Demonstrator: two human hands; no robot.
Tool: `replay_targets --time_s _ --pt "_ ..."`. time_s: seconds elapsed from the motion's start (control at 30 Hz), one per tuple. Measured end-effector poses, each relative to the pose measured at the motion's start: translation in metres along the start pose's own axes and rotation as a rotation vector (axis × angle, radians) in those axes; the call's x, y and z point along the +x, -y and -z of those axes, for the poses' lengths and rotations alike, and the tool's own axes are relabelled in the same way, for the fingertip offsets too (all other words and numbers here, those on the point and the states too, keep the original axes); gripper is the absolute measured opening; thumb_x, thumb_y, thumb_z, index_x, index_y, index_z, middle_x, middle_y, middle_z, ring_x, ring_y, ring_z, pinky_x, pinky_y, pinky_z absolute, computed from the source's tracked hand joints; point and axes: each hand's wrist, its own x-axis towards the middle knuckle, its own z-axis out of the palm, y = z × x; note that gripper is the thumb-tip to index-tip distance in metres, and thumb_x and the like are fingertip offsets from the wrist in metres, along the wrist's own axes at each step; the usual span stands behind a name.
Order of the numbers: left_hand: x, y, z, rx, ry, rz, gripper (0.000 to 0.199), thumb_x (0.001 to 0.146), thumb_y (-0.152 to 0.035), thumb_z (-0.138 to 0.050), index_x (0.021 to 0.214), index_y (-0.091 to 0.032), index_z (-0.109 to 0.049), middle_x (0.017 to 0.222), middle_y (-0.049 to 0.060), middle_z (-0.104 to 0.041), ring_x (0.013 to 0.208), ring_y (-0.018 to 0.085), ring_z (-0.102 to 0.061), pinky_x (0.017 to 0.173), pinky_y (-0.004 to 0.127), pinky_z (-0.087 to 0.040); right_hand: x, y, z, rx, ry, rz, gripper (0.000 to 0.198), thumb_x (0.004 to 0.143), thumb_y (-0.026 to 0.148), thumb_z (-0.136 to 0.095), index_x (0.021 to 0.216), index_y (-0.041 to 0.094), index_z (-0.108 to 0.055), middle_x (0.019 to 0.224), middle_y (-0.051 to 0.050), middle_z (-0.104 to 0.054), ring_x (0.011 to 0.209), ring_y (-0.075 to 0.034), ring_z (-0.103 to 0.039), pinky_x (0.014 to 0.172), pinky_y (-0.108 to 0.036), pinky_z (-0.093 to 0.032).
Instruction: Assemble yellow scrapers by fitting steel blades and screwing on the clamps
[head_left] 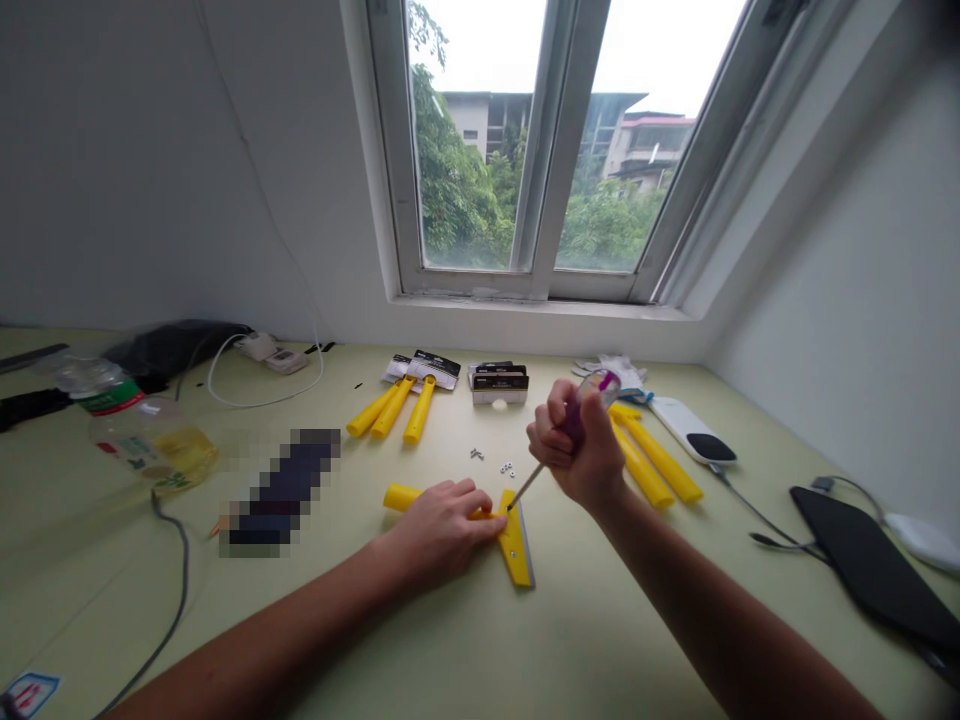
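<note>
A yellow scraper (516, 552) with a metal blade along its right edge lies on the table, its handle pointing left. My left hand (448, 520) is closed over that handle near the head, fingertips close to the upper screw spot. In my right hand (581, 445) is a screwdriver (527, 484) with a clear and purple handle, held tilted. Its tip meets the upper part of the scraper head; whether it sits in a screw is too small to tell. Small screws (477, 454) and several nuts (508, 468) lie just beyond the scraper.
Yellow handles (418, 410) lie at the back left, more yellow handles (651, 462) at the right. Black-and-white packages (500, 384) stand at the back. A bottle (142, 430) lies left; a white power bank (691, 430), a black phone-like slab (877, 560) and cables are right.
</note>
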Motion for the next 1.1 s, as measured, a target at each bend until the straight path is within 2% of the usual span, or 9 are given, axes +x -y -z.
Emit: replay_targets --time_s 0.17,0.3,0.43,0.57,0.63,0.73,0.87,1.03,1.1 --pt "-0.001 0.001 -0.002 0.005 -0.003 0.004 0.029 0.094 -0.024 -0.046 0.118 -0.026 -0.062 0.094 0.007 -0.063 0.084 0.018 -0.053 0.07 0.03 -0.043 0.008 -0.013 -0.004 -0.25 -0.125 0.184 0.036 0.088 0.062 -0.046 0.093 0.027 -0.047 0.061 0.007 -0.043 0.041 -0.007 -0.034 0.037 -0.019 -0.03" --pt "-0.001 0.0 -0.002 0.008 -0.002 0.012 0.028 0.094 -0.024 -0.045 0.117 -0.025 -0.063 0.095 0.007 -0.062 0.084 0.018 -0.053 0.071 0.03 -0.044 0.012 0.007 0.004 -0.771 -0.11 0.23 0.033 0.089 0.051 -0.052 0.104 0.023 -0.061 0.084 -0.003 -0.058 0.074 -0.016 -0.057 0.068 -0.03 -0.05" --pt "0.0 0.0 -0.002 0.001 0.011 0.018 0.029 0.094 -0.024 -0.045 0.118 -0.026 -0.061 0.098 0.006 -0.063 0.086 0.019 -0.054 0.07 0.03 -0.044 0.008 0.046 0.018 -1.143 -0.122 0.285 0.059 0.085 0.039 -0.062 0.139 0.027 -0.041 0.087 -0.002 -0.065 0.076 -0.019 -0.062 0.078 -0.035 -0.049" --pt "-0.001 0.0 -0.003 -0.002 0.0 0.005 0.03 0.093 -0.024 -0.046 0.119 -0.026 -0.061 0.097 0.007 -0.063 0.087 0.019 -0.055 0.071 0.03 -0.045 0.008 0.076 0.025 -1.725 -0.175 0.214 0.03 0.089 0.044 -0.052 0.105 0.021 -0.063 0.064 -0.002 -0.063 0.053 -0.018 -0.056 0.057 -0.03 -0.041" --pt "-0.001 0.001 -0.003 -0.005 -0.005 -0.001 0.029 0.093 -0.024 -0.047 0.119 -0.026 -0.061 0.097 0.008 -0.063 0.087 0.019 -0.055 0.072 0.03 -0.045 0.013 0.088 0.024 -1.939 -0.186 0.166 0.036 0.09 0.051 -0.047 0.083 0.02 -0.063 0.051 -0.001 -0.055 0.044 -0.016 -0.048 0.05 -0.028 -0.032" --pt "-0.001 0.001 -0.002 -0.003 0.005 -0.002 0.029 0.093 -0.024 -0.046 0.117 -0.026 -0.061 0.098 0.007 -0.063 0.086 0.019 -0.054 0.071 0.03 -0.044 0.023 0.106 0.021 -1.864 0.12 0.076 0.037 0.092 0.05 -0.042 0.079 0.021 -0.061 0.058 -0.002 -0.061 0.05 -0.016 -0.052 0.053 -0.028 -0.033" --pt "-0.001 0.0 -0.001 0.007 0.028 0.0 0.029 0.093 -0.023 -0.047 0.118 -0.026 -0.061 0.099 0.006 -0.063 0.086 0.02 -0.054 0.071 0.031 -0.043 0.029 0.117 0.016 -1.484 0.501 -0.036 0.026 0.089 0.041 -0.049 0.103 0.024 -0.062 0.092 -0.005 -0.07 0.077 -0.019 -0.062 0.067 -0.03 -0.044" --pt "-0.001 -0.001 0.001 0.005 0.035 0.005 0.029 0.094 -0.023 -0.045 0.118 -0.026 -0.061 0.1 0.007 -0.063 0.087 0.02 -0.054 0.071 0.031 -0.043 0.026 0.111 0.013 -1.865 0.142 -0.028 0.041 0.09 0.056 -0.044 0.079 0.021 -0.063 0.056 -0.004 -0.059 0.051 -0.018 -0.053 0.052 -0.03 -0.035" --pt "-0.001 0.0 0.001 0.001 0.037 0.002 0.029 0.095 -0.024 -0.044 0.119 -0.026 -0.061 0.1 0.007 -0.063 0.088 0.02 -0.054 0.072 0.031 -0.043 0.025 0.116 0.015 -1.955 0.168 -0.014 0.042 0.091 0.055 -0.043 0.071 0.022 -0.061 0.054 -0.004 -0.057 0.05 -0.018 -0.051 0.051 -0.03 -0.033"
